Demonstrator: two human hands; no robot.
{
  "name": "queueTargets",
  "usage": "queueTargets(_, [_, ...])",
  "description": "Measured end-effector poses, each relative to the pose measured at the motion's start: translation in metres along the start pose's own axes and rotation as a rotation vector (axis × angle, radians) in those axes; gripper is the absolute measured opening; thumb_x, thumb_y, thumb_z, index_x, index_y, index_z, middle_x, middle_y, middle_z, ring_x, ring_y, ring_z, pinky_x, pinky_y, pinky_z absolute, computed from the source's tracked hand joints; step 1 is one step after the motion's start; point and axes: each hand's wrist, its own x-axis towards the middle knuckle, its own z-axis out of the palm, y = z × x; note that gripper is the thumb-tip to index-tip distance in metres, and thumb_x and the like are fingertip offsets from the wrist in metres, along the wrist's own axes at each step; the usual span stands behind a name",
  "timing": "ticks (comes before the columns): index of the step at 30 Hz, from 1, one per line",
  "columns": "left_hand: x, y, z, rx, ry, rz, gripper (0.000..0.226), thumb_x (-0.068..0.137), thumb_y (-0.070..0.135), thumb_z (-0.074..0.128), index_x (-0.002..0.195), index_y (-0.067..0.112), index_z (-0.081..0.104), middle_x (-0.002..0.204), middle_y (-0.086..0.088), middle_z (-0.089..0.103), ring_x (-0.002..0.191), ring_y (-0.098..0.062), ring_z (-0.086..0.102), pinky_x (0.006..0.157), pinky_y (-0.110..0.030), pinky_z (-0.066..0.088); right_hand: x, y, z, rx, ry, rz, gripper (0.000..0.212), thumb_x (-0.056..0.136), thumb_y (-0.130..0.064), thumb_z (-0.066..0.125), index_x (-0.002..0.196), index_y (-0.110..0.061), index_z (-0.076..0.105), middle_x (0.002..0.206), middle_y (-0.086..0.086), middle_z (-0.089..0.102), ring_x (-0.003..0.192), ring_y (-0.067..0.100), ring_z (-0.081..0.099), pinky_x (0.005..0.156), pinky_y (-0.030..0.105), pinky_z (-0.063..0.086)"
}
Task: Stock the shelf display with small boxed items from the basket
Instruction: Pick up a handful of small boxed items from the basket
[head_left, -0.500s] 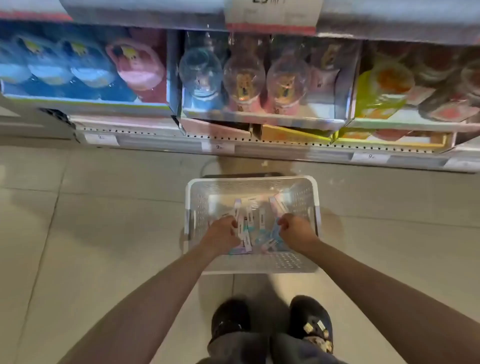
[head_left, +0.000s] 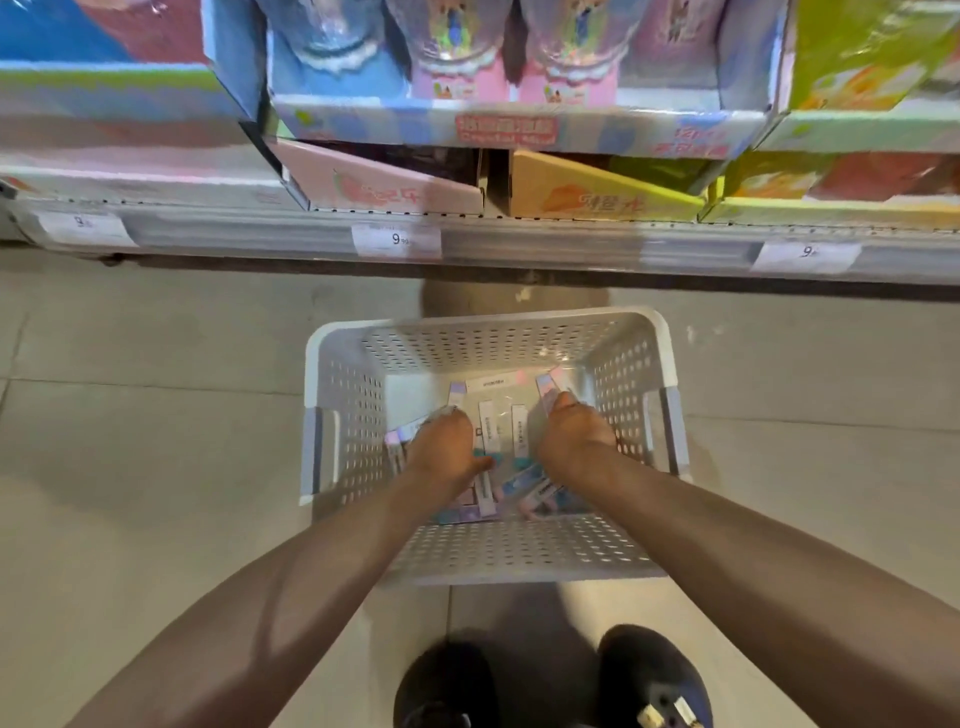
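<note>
Nearest of all, two dark shoes (head_left: 550, 680) stand on the tiled floor (head_left: 145, 467), toes toward a white perforated basket (head_left: 498, 338) that sits on the floor just ahead of them. Both bare forearms reach down into the basket. The left hand (head_left: 447, 449) has its fingers curled down among the small boxes (head_left: 514, 486) that lie jumbled across the basket's bottom, and seems to be gripping a few of them, though the fingertips are hidden under the hand. The right hand (head_left: 574, 431) is closed round one slim pastel box (head_left: 546, 388) whose end sticks up past the knuckles. The hands are apart, with several white-labelled boxes lying between them. Beyond the basket runs the shelf edge (head_left: 519, 244) with price tags (head_left: 396, 240) clipped along it. On that shelf sit a pink display carton (head_left: 384, 182) and, just beside it on the right, a yellow display carton (head_left: 597, 192). Resting above them is a blue and pink tray (head_left: 519, 127) holding clear-domed toys (head_left: 457, 36), flanked by more coloured packaging on either side.
</note>
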Motion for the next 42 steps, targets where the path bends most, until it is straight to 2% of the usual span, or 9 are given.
queueTargets(6, [0.000, 0.007, 0.008, 0.013, -0.029, 0.003, 0.087, 0.069, 0.039, 0.078, 0.130, -0.007, 0.035, 0.109, -0.017, 0.063, 0.104, -0.032, 0.058, 0.081, -0.038, 0.048, -0.002, -0.003, 0.006, -0.063, 0.039, -0.050, 0.068, 0.084, -0.008, 0.053, 0.136, 0.005, 0.010, 0.135, 0.021, 0.033, 0.123, 0.032, 0.039, 0.099, 0.037, 0.045])
queueTargets(15, [-0.003, 0.018, 0.022, 0.027, -0.002, -0.020, 0.062, 0.075, 0.011, 0.067, 0.125, -0.004, 0.033, 0.098, -0.017, 0.064, 0.090, -0.033, 0.063, 0.065, -0.035, 0.046, -0.007, -0.012, 0.015, -0.047, 0.043, 0.012, 0.075, 0.078, -0.026, 0.067, 0.127, 0.005, 0.018, 0.127, 0.017, 0.035, 0.116, 0.031, 0.042, 0.096, 0.037, 0.043])
queueTargets(24, [-0.003, 0.019, 0.024, 0.026, -0.066, 0.012, 0.061, 0.085, -0.005, 0.048, 0.138, -0.010, 0.017, 0.131, -0.027, 0.041, 0.112, -0.035, 0.054, 0.090, -0.033, 0.046, -0.011, -0.011, 0.018, 0.083, 0.041, 0.094, 0.056, 0.089, -0.015, 0.051, 0.127, 0.010, 0.019, 0.134, 0.026, 0.034, 0.124, 0.036, 0.039, 0.104, 0.038, 0.037])
queueTargets(31, [0.004, 0.013, 0.003, -0.274, -0.010, -0.130, 0.036, 0.087, 0.005, 0.041, 0.122, 0.003, 0.047, 0.120, -0.016, 0.060, 0.082, -0.020, 0.062, 0.055, -0.026, 0.039, -0.017, -0.008, 0.015, 0.092, 0.095, 0.039, 0.042, 0.094, -0.015, 0.039, 0.125, 0.010, 0.024, 0.134, 0.031, 0.035, 0.123, 0.040, 0.041, 0.100, 0.041, 0.038])
queueTargets(33, [0.007, 0.019, 0.001, -0.330, 0.038, -0.135, 0.021, 0.087, 0.017, 0.049, 0.102, 0.005, 0.057, 0.105, -0.013, 0.065, 0.058, -0.008, 0.052, 0.046, -0.027, 0.037, -0.018, -0.009, 0.016, 0.081, 0.148, 0.025, 0.048, 0.085, -0.014, 0.055, 0.118, 0.010, 0.030, 0.123, 0.034, 0.045, 0.112, 0.039, 0.052, 0.091, 0.037, 0.047])
queueTargets(35, [0.010, 0.026, 0.002, -0.350, 0.056, -0.127, 0.025, 0.082, 0.029, 0.062, 0.094, 0.006, 0.060, 0.083, -0.006, 0.063, 0.058, -0.011, 0.052, 0.049, -0.026, 0.039, -0.021, -0.009, 0.010, 0.025, 0.207, 0.010, 0.067, 0.053, -0.019, 0.082, 0.099, 0.006, 0.040, 0.088, 0.032, 0.062, 0.075, 0.033, 0.066, 0.061, 0.029, 0.055])
queueTargets(36, [0.011, 0.029, 0.003, -0.351, 0.051, -0.131, 0.034, 0.079, 0.034, 0.068, 0.095, 0.005, 0.060, 0.080, -0.004, 0.060, 0.065, -0.013, 0.054, 0.053, -0.025, 0.039, -0.022, -0.007, 0.010, -0.002, 0.229, 0.022, 0.066, 0.054, -0.020, 0.082, 0.098, 0.005, 0.040, 0.087, 0.031, 0.062, 0.073, 0.031, 0.067, 0.059, 0.027, 0.054])
queueTargets(39, [0.016, 0.034, 0.009, -0.312, 0.050, -0.156, 0.046, 0.069, 0.044, 0.076, 0.090, 0.008, 0.054, 0.079, 0.000, 0.053, 0.072, -0.016, 0.052, 0.057, -0.026, 0.039, -0.020, -0.005, 0.018, 0.119, 0.079, -0.021, 0.039, 0.089, -0.005, 0.045, 0.122, 0.006, 0.027, 0.129, 0.028, 0.041, 0.112, 0.034, 0.054, 0.089, 0.035, 0.047])
queueTargets(42, [0.019, 0.034, 0.012, -0.274, 0.038, -0.154, 0.041, 0.070, 0.035, 0.076, 0.091, 0.007, 0.055, 0.082, -0.005, 0.059, 0.071, -0.018, 0.055, 0.055, -0.028, 0.043, -0.016, -0.005, 0.019, 0.173, 0.112, -0.049, 0.036, 0.092, -0.002, 0.036, 0.124, 0.007, 0.025, 0.132, 0.024, 0.038, 0.114, 0.033, 0.053, 0.088, 0.035, 0.047])
